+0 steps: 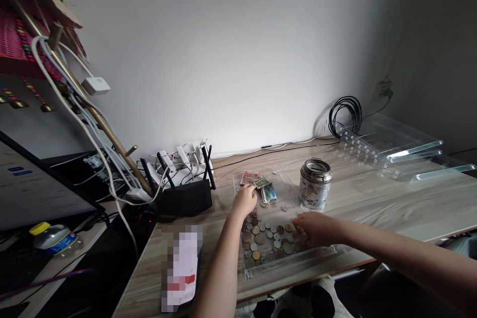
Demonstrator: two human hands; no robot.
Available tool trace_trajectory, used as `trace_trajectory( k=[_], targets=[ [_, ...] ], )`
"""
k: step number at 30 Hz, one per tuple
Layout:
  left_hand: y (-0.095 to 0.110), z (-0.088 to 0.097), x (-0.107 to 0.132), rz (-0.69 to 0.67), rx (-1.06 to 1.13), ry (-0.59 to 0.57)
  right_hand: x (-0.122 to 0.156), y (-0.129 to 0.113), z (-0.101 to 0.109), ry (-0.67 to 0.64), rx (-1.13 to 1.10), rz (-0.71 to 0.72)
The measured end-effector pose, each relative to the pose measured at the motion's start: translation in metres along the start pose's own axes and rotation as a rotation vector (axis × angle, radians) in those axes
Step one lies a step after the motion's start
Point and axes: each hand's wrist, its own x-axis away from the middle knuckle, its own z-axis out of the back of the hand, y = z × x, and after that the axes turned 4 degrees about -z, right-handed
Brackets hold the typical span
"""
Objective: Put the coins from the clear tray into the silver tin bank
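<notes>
Grip first: left hand (246, 200) has its fingertips at the near edge of the banknotes (262, 183); can't tell from here whether they pinch or merely touch. Right hand (312, 227) is loosely curled at the right end of the coins (260, 239); its fingertips are partly hidden, so can't tell if there's a coin in them.

Notes: small overlapping pile, reddish, green and blue, towards the back of a transparent plastic tray (268, 266). Coins: silvery, brassy and brown, mostly spread over the near half, a loose one (284, 208) lying between pile and spread. Floral tin (315, 189) stands upright behind the right hand, slot in its lid.

Risks, my judgement: the notes look light and creased, so a quick drag of the left fingers could scatter or fold them. A sideways sweep by the right hand could push coins against the tray's front edge, near the edge of the table (372, 198), and one could drop off. Lifting the right forearm carelessly could knock the tin. Flat coins on slick plastic would likely slide rather than lift if pinched from above.
</notes>
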Motion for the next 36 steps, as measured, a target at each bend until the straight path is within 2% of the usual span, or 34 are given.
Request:
trace_trajectory(
  k=[4, 9, 13, 16, 18, 20, 22, 25, 27, 29, 33, 36],
  targets=[
    [0.007, 0.005, 0.002, -0.022, 0.211, 0.0, -0.001, 0.004, 0.0, -0.05, 0.057, 0.016],
    [0.021, 0.01, 0.009, -0.022, 0.532, -0.21, -0.001, -0.003, 0.017, -0.114, 0.152, 0.017],
    [0.032, 0.008, 0.013, -0.036, 0.617, -0.25, 0.0, -0.013, 0.029, -0.181, 0.229, 0.028],
    [0.04, 0.003, 0.013, -0.019, 0.714, -0.328, -0.003, -0.011, 0.029, -0.257, 0.193, 0.047],
    [0.046, -0.001, 0.011, 0.054, 0.774, -0.315, -0.008, -0.007, 0.029, -0.289, 0.104, 0.045],
    [0.049, -0.005, 0.01, 0.195, 0.836, -0.252, -0.017, -0.004, 0.032, -0.205, -0.049, 0.031],
    [0.049, -0.008, 0.008, 0.351, 0.929, -0.27, -0.029, -0.006, 0.04, 0.007, -0.23, 0.045],
    [0.041, -0.006, 0.005, 0.481, 1.136, -0.531, -0.044, -0.012, 0.055, 0.309, -0.41, 0.094],
    [0.033, -0.002, 0.003, 0.517, 1.297, -0.647, -0.049, -0.016, 0.058, 0.449, -0.395, 0.023],
    [0.025, 0.003, 0.0, 0.53, 1.466, -0.617, -0.048, -0.017, 0.052, 0.463, -0.316, -0.039],
    [0.017, 0.006, -0.005, 0.55, 1.792, -0.415, -0.039, -0.021, 0.024, 0.085, -0.237, 0.155],
    [0.015, 0.005, -0.006, 0.616, 1.956, -0.213, -0.033, -0.027, 0.009, -0.07, -0.237, 0.184]
  ],
)
